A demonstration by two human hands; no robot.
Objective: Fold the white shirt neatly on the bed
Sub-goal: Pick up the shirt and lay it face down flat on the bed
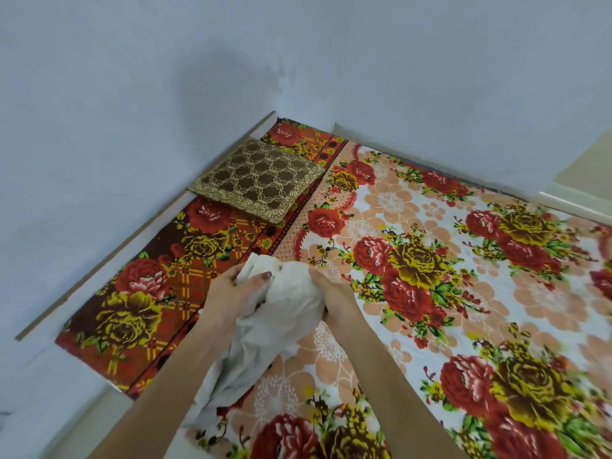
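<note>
Head view gives me both bare forearms reaching out over the bed, and between them a crumpled white cotton shirt [281, 306], bunched into a loose wad rather than laid flat. My left hand [231, 286] is clenched around the upper left part of the bundle, the thumb pressed over a fold on top and the other fingers buried in the cloth. My right hand [326, 289] is closed into the right side of the wad, its fingers mostly hidden inside the fabric, so I see only the back of the hand and the wrist. The lower part of the shirt trails down towards me between the two forearms, and its tail lies on the bedding near the bottom edge of the picture.

The shirt sits above the seam where two covers meet: a white bedsheet printed with big red and mustard roses and peach blossoms [463, 260] spreads to the right, and a dark red and brown floral cover with a yellow lattice pattern [139, 293] runs along the left. A brown square cushion with a cream geometric lattice and a scrolled border [258, 180] rests on that darker cover near the far corner, well apart from the hands. Pale blue-grey walls [132, 77] close in behind the bed.
</note>
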